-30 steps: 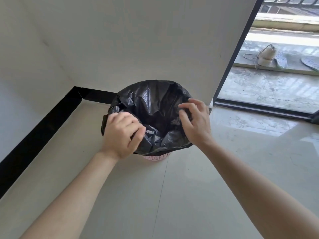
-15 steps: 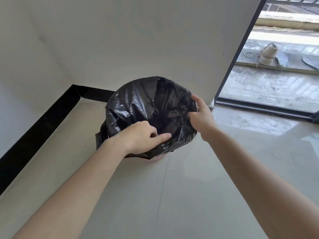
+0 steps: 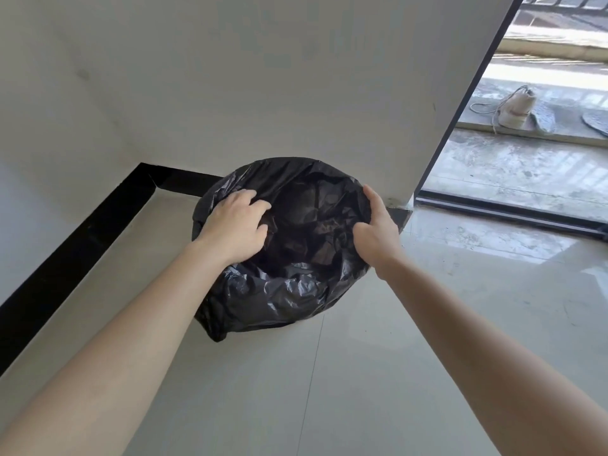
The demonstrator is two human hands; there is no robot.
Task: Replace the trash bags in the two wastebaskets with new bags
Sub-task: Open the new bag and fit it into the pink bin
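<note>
A black trash bag (image 3: 283,291) is spread over a wastebasket that stands on the floor in the corner. The bag drapes down the basket's near side and hides the basket completely. The bag's mouth gapes wide and dark. My left hand (image 3: 235,225) grips the bag's rim on the left side, fingers curled over the edge. My right hand (image 3: 375,232) holds the rim on the right side, thumb inside and fingers outside.
White walls (image 3: 263,77) meet behind the basket, with a black skirting board (image 3: 82,238) along the left. A black door frame (image 3: 460,103) at the right opens onto a wet concrete terrace with a shoe (image 3: 515,110). Glossy tiled floor (image 3: 329,390) stretches toward me.
Both hands have slid apart along the rim to the bag's left and right sides. The bag now hangs lower over the near side, and the pink basket bottom seen earlier is covered.
</note>
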